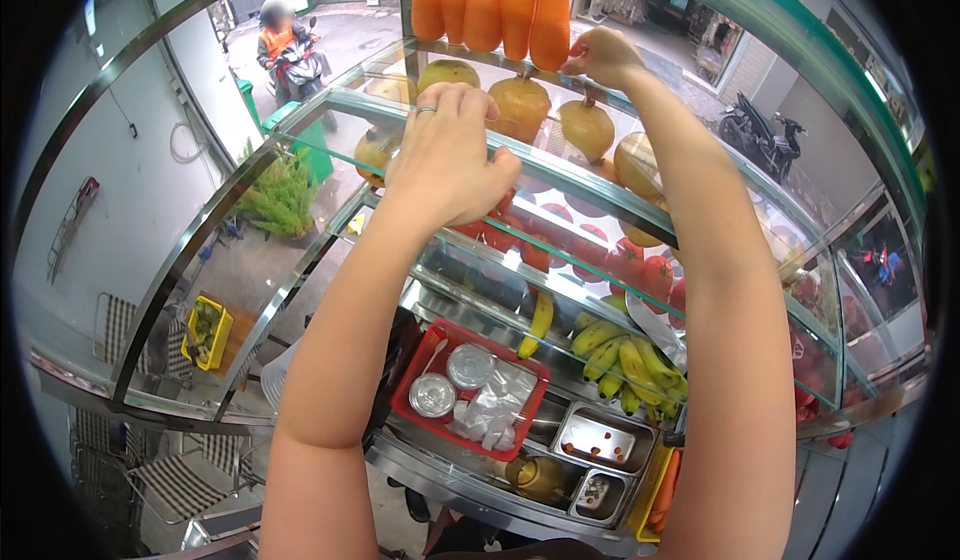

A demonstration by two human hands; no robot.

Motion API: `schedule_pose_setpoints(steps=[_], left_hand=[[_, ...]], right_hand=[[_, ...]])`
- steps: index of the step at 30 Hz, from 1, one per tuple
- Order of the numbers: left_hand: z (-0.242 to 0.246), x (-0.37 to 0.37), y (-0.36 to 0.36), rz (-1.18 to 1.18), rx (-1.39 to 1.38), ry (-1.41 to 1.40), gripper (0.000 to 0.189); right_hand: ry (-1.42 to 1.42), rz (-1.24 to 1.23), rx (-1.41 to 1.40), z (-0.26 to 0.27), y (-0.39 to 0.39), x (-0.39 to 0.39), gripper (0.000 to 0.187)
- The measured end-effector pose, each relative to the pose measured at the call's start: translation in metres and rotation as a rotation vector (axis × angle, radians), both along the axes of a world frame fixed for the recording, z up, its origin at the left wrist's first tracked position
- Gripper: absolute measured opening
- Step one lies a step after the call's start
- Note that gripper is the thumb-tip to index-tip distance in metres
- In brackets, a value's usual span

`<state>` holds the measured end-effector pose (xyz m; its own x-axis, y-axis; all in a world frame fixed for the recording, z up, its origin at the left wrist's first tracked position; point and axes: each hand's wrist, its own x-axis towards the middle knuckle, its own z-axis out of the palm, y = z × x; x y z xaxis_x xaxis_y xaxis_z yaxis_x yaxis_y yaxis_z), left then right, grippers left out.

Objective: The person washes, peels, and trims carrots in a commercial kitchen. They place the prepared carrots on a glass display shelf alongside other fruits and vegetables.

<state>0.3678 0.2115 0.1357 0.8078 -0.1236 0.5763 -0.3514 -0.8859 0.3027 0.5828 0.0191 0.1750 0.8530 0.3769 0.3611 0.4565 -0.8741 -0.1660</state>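
My left hand, with a ring on one finger, lies over the metal-trimmed edge of an upper glass shelf. Its fingers bend over the far side and the thumb points right. My right hand reaches higher and farther, its fingertips at the lower end of the rightmost orange carrot. Whether they grip it is not plain. Several carrots stand side by side at the top, cut off by the picture's rim. Below them sit large yellowish-brown fruits, some with stems. Red tomatoes fill the glass level beneath.
Under the glass are bananas, a red basket with plastic lids and bags, and steel trays. A yellow basket holds carrots. Curved metal frames bound the case. Outside, a person rides a motorbike. Checked chairs stand lower left.
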Motion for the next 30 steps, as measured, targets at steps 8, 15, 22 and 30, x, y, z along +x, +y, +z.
schedule_pose_setpoints(steps=[8, 15, 22, 30], left_hand=[[-0.002, 0.001, -0.002, -0.013, 0.061, -0.053, 0.043], [-0.007, -0.002, -0.006, -0.044, 0.08, -0.136, 0.036], [-0.004, 0.001, -0.002, -0.025, 0.033, -0.116, 0.036], [-0.01, -0.001, 0.004, -0.039, 0.007, -0.191, 0.032]], right_hand=[[-0.192, -0.229, -0.107, -0.008, 0.03, -0.049, 0.038], [-0.238, -0.175, -0.178, -0.011, 0.028, -0.051, 0.039], [-0.163, -0.071, -0.131, 0.006, 0.018, -0.029, 0.046], [-0.095, -0.212, -0.189, 0.012, 0.04, -0.055, 0.041]])
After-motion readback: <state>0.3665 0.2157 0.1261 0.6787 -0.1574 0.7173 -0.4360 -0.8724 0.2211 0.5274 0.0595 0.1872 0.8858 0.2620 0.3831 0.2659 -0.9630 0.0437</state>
